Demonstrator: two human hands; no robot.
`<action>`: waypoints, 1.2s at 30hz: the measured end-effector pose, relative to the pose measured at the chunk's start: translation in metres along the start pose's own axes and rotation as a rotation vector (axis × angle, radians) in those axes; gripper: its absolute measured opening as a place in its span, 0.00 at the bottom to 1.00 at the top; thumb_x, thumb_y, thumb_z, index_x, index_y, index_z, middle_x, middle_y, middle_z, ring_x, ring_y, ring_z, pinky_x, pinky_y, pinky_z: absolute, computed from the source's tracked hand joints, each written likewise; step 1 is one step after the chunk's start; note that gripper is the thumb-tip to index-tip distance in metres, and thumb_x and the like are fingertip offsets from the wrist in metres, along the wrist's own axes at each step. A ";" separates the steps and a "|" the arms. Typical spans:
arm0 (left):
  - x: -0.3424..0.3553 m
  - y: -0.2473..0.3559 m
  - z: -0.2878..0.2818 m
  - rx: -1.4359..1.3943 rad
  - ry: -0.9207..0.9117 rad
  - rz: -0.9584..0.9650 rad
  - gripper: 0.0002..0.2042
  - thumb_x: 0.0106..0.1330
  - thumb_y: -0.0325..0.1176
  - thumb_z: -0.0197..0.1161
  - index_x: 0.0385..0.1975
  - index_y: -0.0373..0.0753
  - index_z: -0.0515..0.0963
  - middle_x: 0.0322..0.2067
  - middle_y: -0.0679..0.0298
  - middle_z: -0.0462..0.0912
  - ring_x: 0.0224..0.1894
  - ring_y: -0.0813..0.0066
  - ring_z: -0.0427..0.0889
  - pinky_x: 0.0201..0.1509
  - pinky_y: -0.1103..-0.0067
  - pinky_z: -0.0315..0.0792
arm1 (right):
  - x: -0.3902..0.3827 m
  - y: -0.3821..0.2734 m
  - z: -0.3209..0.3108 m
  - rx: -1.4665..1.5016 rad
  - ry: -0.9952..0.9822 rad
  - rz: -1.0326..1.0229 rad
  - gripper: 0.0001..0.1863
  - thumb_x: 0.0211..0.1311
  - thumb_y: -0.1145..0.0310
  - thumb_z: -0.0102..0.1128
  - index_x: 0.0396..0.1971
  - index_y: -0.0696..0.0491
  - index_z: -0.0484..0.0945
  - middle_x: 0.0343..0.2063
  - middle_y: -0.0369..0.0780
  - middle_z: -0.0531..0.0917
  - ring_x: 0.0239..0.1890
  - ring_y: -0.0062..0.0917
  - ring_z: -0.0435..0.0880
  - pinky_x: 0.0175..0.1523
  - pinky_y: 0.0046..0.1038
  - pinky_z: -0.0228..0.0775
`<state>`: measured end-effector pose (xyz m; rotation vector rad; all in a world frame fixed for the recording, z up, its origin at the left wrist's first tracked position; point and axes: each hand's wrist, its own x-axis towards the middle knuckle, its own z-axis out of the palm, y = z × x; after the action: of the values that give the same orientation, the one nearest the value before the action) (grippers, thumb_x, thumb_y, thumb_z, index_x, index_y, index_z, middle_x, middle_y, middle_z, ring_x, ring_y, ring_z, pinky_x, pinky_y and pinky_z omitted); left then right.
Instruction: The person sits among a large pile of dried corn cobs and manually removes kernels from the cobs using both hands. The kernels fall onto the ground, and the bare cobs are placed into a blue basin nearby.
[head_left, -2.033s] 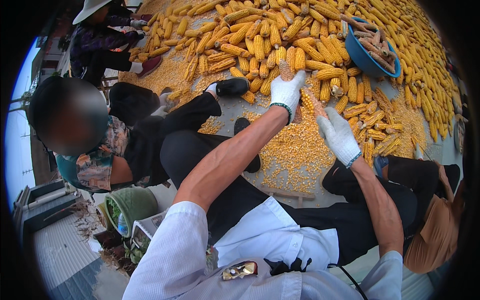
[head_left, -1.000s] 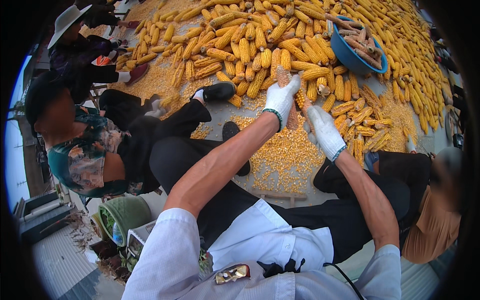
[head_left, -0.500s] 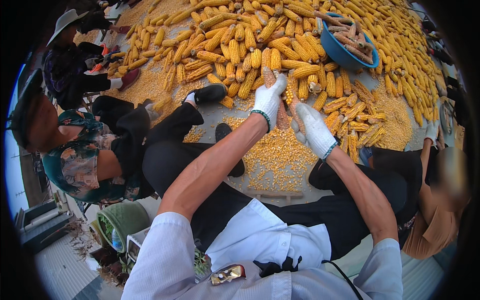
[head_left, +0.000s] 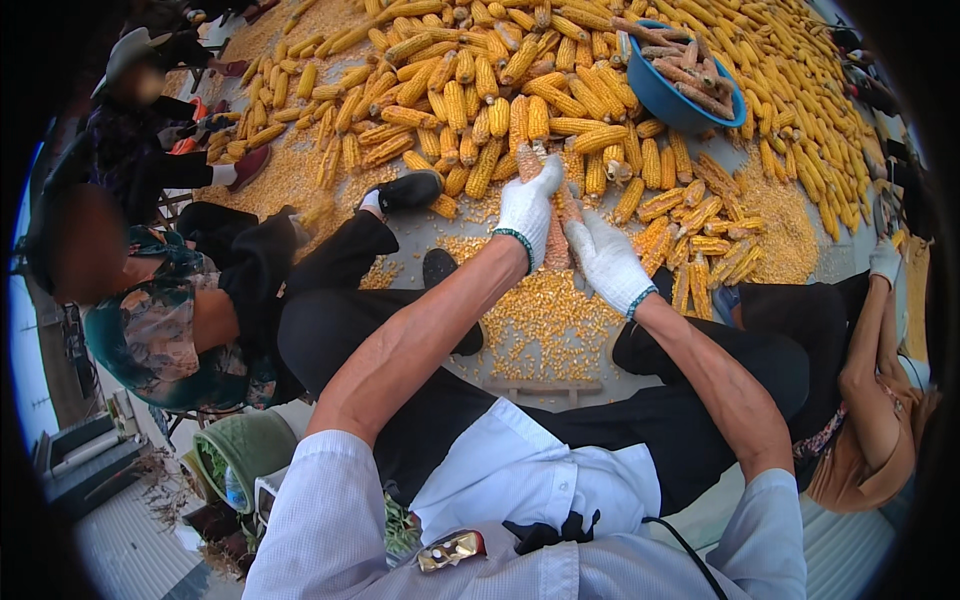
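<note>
In a white knitted glove, my left hand (head_left: 525, 210) is closed round a pinkish, stripped corn cob (head_left: 555, 250) held lengthways, its top showing above my thumb. Close to its right, my right hand (head_left: 608, 257) is closed on a second cob (head_left: 570, 208), mostly hidden by the glove. The two cobs are side by side and appear to touch. Below them, loose yellow kernels (head_left: 540, 330) are scattered on the grey floor between my legs. Just beyond my hands are whole yellow corn ears (head_left: 485, 160).
A large corn heap (head_left: 460, 75) spreads behind a blue basin (head_left: 660, 105) of stripped cobs. Co-workers (head_left: 185, 320) sit at the left; another person (head_left: 865, 420) works at the right. A green pot (head_left: 245, 445) stands at lower left, and a wooden board (head_left: 540, 387) lies below the kernels.
The scene has shifted left and upward in view. My hands stay together on the cobs; the yellow kernels seen earlier on the right-hand cob show less now. The person at right has leaned.
</note>
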<state>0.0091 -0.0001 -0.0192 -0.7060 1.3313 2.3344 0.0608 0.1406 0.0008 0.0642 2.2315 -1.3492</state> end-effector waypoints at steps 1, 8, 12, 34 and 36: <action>0.002 -0.002 -0.004 0.028 0.030 0.033 0.20 0.72 0.48 0.64 0.43 0.34 0.77 0.33 0.59 0.82 0.32 0.67 0.81 0.38 0.70 0.77 | -0.003 -0.006 0.000 0.051 -0.038 0.016 0.24 0.78 0.48 0.43 0.44 0.58 0.71 0.21 0.42 0.78 0.17 0.26 0.81 0.21 0.30 0.72; 0.005 0.008 0.000 0.098 -0.049 0.077 0.21 0.74 0.51 0.60 0.43 0.34 0.76 0.35 0.56 0.84 0.36 0.66 0.83 0.41 0.69 0.79 | -0.004 -0.017 -0.010 0.268 -0.078 0.082 0.23 0.78 0.49 0.43 0.45 0.57 0.71 0.23 0.39 0.78 0.15 0.22 0.79 0.18 0.26 0.71; 0.009 0.018 -0.005 0.087 -0.088 0.086 0.23 0.74 0.53 0.59 0.43 0.34 0.77 0.36 0.57 0.84 0.37 0.67 0.83 0.45 0.70 0.78 | -0.003 -0.016 -0.013 0.229 -0.059 0.088 0.22 0.78 0.49 0.43 0.45 0.55 0.71 0.24 0.38 0.78 0.15 0.21 0.78 0.17 0.24 0.69; 0.022 0.032 -0.014 -0.030 -0.174 -0.038 0.25 0.75 0.54 0.57 0.49 0.32 0.72 0.40 0.52 0.82 0.39 0.61 0.85 0.45 0.65 0.83 | 0.003 -0.003 -0.011 -0.178 0.056 -0.101 0.23 0.77 0.51 0.46 0.42 0.60 0.73 0.25 0.52 0.82 0.33 0.50 0.84 0.41 0.46 0.72; 0.025 0.033 -0.015 0.005 -0.178 -0.031 0.26 0.74 0.54 0.58 0.51 0.32 0.71 0.41 0.52 0.82 0.40 0.61 0.85 0.46 0.65 0.83 | 0.001 -0.008 -0.014 -0.228 0.054 -0.102 0.24 0.77 0.51 0.46 0.42 0.61 0.72 0.26 0.54 0.82 0.34 0.51 0.84 0.41 0.48 0.72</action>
<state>-0.0256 -0.0275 -0.0173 -0.4993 1.2390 2.3084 0.0517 0.1478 0.0121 -0.0960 2.4486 -1.1467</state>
